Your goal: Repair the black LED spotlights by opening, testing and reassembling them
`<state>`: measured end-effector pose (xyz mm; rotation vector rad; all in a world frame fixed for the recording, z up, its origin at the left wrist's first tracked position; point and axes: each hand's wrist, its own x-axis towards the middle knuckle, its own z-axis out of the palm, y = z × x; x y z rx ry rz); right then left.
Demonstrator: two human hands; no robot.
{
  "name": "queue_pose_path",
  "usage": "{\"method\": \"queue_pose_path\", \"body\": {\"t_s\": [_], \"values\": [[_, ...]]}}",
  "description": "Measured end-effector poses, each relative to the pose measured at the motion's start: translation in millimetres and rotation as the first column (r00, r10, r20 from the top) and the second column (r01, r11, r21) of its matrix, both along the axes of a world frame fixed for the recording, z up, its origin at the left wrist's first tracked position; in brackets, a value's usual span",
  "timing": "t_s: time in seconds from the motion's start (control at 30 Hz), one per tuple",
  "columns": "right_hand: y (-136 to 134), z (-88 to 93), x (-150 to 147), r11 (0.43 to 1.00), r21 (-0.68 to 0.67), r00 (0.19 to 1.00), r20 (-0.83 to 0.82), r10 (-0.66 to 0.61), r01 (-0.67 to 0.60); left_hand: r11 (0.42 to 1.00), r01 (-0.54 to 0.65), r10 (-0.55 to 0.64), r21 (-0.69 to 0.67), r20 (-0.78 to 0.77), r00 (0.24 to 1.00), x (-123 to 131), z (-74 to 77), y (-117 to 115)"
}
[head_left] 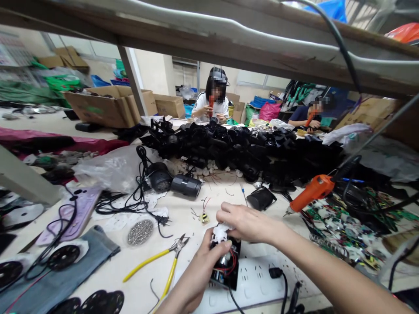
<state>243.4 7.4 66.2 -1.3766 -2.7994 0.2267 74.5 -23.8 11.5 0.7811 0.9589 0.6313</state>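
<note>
My left hand grips a small black housing with red and black wires showing inside it, held just above the bench. My right hand comes in from the right and pinches a white crumpled piece at the top of that housing. Both hands are closed. Yellow-handled cutters lie on the bench just left of my left hand. A tiny yellow component with thin leads sits just beyond my fingers.
An orange power screwdriver hangs at right above a heap of green circuit boards. A long pile of black plastic parts crosses the bench. A white power strip lies under my wrists. Two people work at the far side.
</note>
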Motion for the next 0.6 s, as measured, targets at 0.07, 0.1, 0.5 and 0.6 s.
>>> {"method": "queue_pose_path", "body": {"t_s": [0.07, 0.1, 0.5, 0.6], "values": [[-3, 10.7, 4, 0.998, -0.069, 1.0, -0.027, -0.009, 0.007, 0.998, 0.026, -0.025, -0.055, 0.019, 1.0, -1, -1.5, 2], [-4, 15.7, 6, 0.994, -0.111, 0.998, -0.052, -0.024, 0.018, 0.995, 0.04, -0.037, -0.092, 0.03, 0.999, -2, -2.0, 3], [-13, 6.7, 12, 0.99, -0.11, 0.982, -0.162, -0.1, 0.083, 0.976, 0.062, -0.049, -0.207, 0.063, 0.997, -4, -0.1, 2], [-11, -11.2, 6, 0.994, 0.108, 1.0, 0.002, -0.015, 0.015, 0.978, 0.074, -0.069, -0.194, 0.033, 0.997, -3, -1.7, 2]]}}
